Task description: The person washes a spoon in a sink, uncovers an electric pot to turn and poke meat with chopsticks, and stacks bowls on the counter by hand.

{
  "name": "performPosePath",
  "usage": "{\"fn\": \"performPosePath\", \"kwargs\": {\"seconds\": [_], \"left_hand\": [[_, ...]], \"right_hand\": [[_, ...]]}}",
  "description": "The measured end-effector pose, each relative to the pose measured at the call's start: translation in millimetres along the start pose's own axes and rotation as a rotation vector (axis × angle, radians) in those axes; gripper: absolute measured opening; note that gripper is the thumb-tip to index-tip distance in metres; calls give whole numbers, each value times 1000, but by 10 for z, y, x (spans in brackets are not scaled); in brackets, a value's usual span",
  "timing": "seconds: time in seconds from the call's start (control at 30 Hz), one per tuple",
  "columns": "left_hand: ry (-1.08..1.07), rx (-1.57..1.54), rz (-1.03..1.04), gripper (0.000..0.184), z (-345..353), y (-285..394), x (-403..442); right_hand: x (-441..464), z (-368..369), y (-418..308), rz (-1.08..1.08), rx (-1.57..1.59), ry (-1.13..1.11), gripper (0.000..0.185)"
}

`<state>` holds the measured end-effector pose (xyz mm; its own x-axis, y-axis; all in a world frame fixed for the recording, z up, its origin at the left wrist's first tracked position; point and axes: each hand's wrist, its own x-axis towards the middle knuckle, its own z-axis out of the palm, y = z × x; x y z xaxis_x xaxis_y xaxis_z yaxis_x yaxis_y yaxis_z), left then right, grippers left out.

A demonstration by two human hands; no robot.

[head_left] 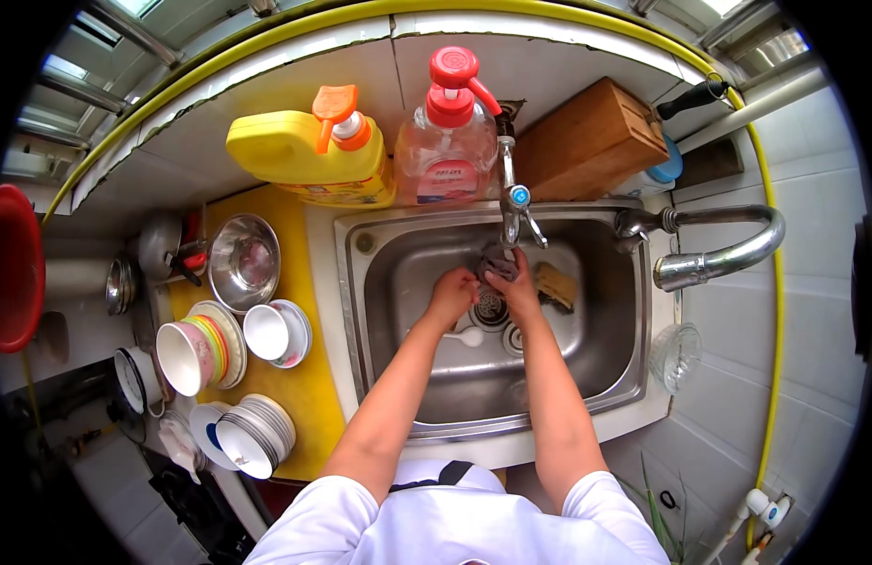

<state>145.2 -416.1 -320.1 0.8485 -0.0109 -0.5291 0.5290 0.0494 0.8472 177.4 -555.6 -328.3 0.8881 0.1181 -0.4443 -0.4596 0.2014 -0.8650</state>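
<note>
My right hand (516,290) is closed around a crumpled dark grey-brown cloth (495,260), just under the spout of the tap (513,202). At the cloth's left edge, my left hand (453,294) has its fingers curled together; what is between them is hidden. Both hands are inside the steel sink (398,353), above the drain strainer (491,308). A white spoon (466,336) lies on the sink floor below my left hand. A yellow-brown sponge (556,284) rests to the right of my right hand. Beside my right wrist sits a small round drain part (513,340).
Left of the sink, a yellow board (309,405) carries stacked bowls (257,438), cups and a steel bowl (244,262). Behind stand a yellow jug (295,151), a clear pump bottle (445,151) and a wooden knife block (587,141). A curved chrome spout (737,215) overhangs the right rim, near a glass bowl (676,358).
</note>
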Motion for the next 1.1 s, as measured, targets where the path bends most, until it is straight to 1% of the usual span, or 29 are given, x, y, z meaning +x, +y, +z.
{"fn": "performPosePath", "kwargs": {"seconds": [0.07,0.13,0.17,0.23,0.27,0.33,0.37,0.43,0.47,0.53,0.57,0.63,0.67,0.73,0.77,0.83,0.87,0.93,0.97,1.0,1.07,1.1], "left_hand": [[-27,33,-28,6,33,3,2],[-69,192,-35,7,41,13,-54],[-67,194,-35,7,40,7,-61],[-34,67,-77,7,85,-53,-105],[-37,67,-79,7,110,-76,-128],[31,-4,-87,8,133,-20,-188],[32,-2,-84,8,143,-10,-196],[72,-21,-70,10,174,-8,-203],[73,-21,-69,10,187,-3,-199],[142,83,-23,10,204,49,-185],[146,82,-20,10,204,78,-172],[157,81,-37,10,202,82,-161],[158,82,-37,10,201,73,-157],[182,87,-48,11,193,25,-144],[182,89,-50,11,175,-9,-152],[160,148,-66,14,83,-47,-208],[160,149,-67,14,48,-59,-220],[302,486,101,15,30,-64,-222],[301,479,102,15,48,-65,-218],[327,536,96,15,65,-23,-248],[347,593,89,16,119,75,-298],[340,686,121,14,162,135,-317]], "right_hand": [[5,-37,-22,2,2,-26,45],[34,-58,19,70,-107,-70,41],[67,-59,44,69,-105,-72,41],[97,-77,71,56,-233,-59,40],[118,-86,76,58,-232,-56,40],[161,-19,20,-138,-429,-84,40],[170,13,-10,-141,-428,-85,40],[108,149,-213,-314,-835,-40,34],[136,148,-184,-315,-835,-41,34],[188,174,-152,-480,-1097,-4,29],[198,173,-139,-485,-1097,-7,29],[120,244,-202,-462,-1144,75,26],[119,254,-181,-462,-1143,74,26],[149,252,-90,-519,-1098,283,29],[182,218,-70,-518,-1096,283,29],[264,75,-18,-288,-720,545,29],[286,2,10,-287,-719,545,29],[277,-71,-72,-111,-191,296,30],[230,-102,-90,-5,70,202,29],[166,-66,-144,-4,65,203,29],[67,7,-191,150,140,16,27],[23,68,-182,95,17,-75,26]]}}
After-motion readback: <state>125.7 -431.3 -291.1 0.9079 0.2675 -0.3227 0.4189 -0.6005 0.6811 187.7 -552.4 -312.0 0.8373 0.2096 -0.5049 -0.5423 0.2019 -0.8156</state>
